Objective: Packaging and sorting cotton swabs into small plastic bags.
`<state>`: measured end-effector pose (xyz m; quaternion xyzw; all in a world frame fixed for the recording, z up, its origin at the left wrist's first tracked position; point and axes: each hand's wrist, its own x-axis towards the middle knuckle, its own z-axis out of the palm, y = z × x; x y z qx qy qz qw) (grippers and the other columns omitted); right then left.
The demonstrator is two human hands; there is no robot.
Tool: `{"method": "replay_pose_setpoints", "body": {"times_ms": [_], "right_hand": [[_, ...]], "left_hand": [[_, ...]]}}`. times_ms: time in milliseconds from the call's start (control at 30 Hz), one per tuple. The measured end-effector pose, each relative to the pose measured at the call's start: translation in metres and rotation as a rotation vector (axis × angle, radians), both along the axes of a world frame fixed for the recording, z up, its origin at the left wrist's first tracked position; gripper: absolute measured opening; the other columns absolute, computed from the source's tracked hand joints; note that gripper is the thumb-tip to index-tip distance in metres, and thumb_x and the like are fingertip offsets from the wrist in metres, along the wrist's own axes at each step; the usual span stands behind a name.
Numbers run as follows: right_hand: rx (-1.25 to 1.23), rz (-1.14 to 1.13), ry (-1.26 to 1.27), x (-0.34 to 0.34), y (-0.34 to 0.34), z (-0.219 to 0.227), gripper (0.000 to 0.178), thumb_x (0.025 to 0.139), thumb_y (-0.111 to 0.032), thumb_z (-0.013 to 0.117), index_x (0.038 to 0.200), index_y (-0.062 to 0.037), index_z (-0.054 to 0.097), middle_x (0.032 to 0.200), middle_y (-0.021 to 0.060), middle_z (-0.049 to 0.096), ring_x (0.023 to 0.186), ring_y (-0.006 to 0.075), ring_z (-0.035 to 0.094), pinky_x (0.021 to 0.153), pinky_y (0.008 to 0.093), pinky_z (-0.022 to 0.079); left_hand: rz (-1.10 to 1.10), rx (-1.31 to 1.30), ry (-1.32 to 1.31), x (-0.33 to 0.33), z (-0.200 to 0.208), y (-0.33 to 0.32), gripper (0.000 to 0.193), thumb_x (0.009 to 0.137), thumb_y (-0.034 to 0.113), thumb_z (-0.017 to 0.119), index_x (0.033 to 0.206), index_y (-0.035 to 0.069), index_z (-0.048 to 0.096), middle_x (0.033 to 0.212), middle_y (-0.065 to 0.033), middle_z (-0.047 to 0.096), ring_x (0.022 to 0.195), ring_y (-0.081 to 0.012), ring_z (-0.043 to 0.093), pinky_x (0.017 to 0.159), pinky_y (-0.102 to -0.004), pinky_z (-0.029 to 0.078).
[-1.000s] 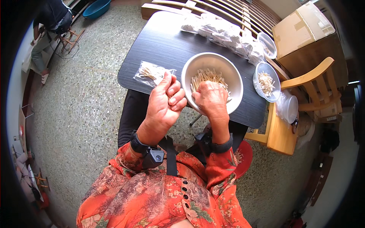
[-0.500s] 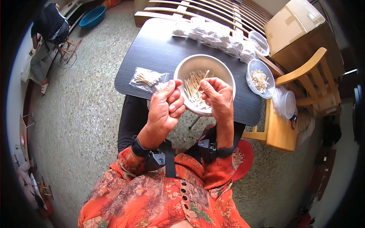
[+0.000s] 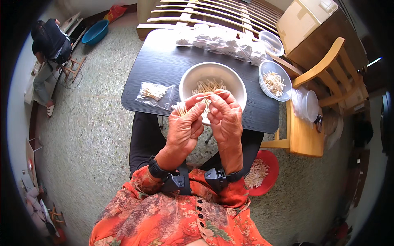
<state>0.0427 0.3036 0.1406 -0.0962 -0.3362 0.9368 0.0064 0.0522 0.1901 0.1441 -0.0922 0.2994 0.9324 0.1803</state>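
Note:
My left hand (image 3: 185, 125) is closed around a small bunch of cotton swabs (image 3: 179, 108), their white tips showing beside the thumb. Pinched in the fingers of my right hand (image 3: 225, 119) is a single cotton swab (image 3: 210, 96), held level, its white end at my left fingertips. Both hands meet over the near side of a white bowl (image 3: 188, 74) with many loose swabs (image 3: 208, 85) inside. To the left, a clear zip bag (image 3: 155, 95) with swabs in it lies flat on the dark table (image 3: 152, 57).
Filled clear bags (image 3: 223, 41) line the table's far edge. A clear tub of swabs (image 3: 273, 83) stands at the right, by a wooden chair (image 3: 305, 137). A red basin (image 3: 271, 174) with swabs is on the floor. Another person (image 3: 51, 45) sits far left.
My right hand has come up and left out of the bowl with a swab, meeting my left hand. The view has shifted slightly.

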Motion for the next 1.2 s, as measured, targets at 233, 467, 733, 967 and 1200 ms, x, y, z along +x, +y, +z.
{"method": "replay_pose_setpoints", "body": {"times_ms": [233, 467, 733, 967, 1200], "right_hand": [[-0.017, 0.025, -0.054, 0.006, -0.004, -0.007, 0.015, 0.082, -0.001, 0.061, 0.096, -0.0025, 0.055, 0.07, -0.0016, 0.054, 0.055, 0.0026, 0.049, 0.044, 0.0143, 0.038], [0.048, -0.071, -0.024, 0.009, -0.009, 0.001, 0.014, 0.084, -0.002, 0.06, 0.098, 0.0008, 0.058, 0.076, 0.0035, 0.06, 0.054, 0.0045, 0.048, 0.043, 0.0159, 0.038], [0.59, -0.27, 0.047, 0.013, -0.02, -0.005, 0.012, 0.082, -0.009, 0.067, 0.085, 0.001, 0.061, 0.072, 0.002, 0.062, 0.057, 0.004, 0.052, 0.05, 0.0177, 0.041], [0.98, -0.395, 0.178, 0.011, -0.032, -0.016, 0.016, 0.079, -0.011, 0.071, 0.076, -0.0011, 0.058, 0.071, 0.0047, 0.059, 0.059, 0.0085, 0.053, 0.053, 0.0224, 0.043], [1.011, -0.286, 0.392, 0.016, -0.017, -0.019, 0.019, 0.081, -0.018, 0.069, 0.082, -0.0013, 0.06, 0.075, 0.0063, 0.057, 0.063, 0.01, 0.052, 0.052, 0.0239, 0.039]], "left_hand": [[0.113, 0.021, -0.02, 0.002, -0.007, 0.006, 0.019, 0.087, 0.012, 0.06, 0.104, 0.003, 0.059, 0.052, 0.0065, 0.039, 0.037, -0.0018, 0.028, 0.033, -0.0183, 0.021], [0.119, 0.009, -0.035, -0.001, -0.002, 0.003, 0.014, 0.088, 0.015, 0.061, 0.096, 0.005, 0.06, 0.053, 0.0072, 0.038, 0.037, -0.0024, 0.026, 0.033, -0.0184, 0.02], [-0.047, 0.217, -0.137, -0.005, -0.003, -0.004, 0.019, 0.093, 0.024, 0.052, 0.098, 0.007, 0.053, 0.054, 0.0058, 0.025, 0.041, -0.0033, 0.023, 0.036, -0.0188, 0.021], [-0.028, 0.302, -0.222, -0.005, -0.005, -0.008, 0.021, 0.093, 0.028, 0.052, 0.091, 0.008, 0.054, 0.054, 0.0055, 0.034, 0.04, -0.0036, 0.026, 0.035, -0.0183, 0.023], [0.023, 0.34, -0.093, -0.017, -0.012, -0.02, 0.036, 0.095, 0.041, 0.04, 0.076, 0.011, 0.044, 0.059, 0.0016, 0.037, 0.043, -0.0075, 0.034, 0.037, -0.0208, 0.028]]}}
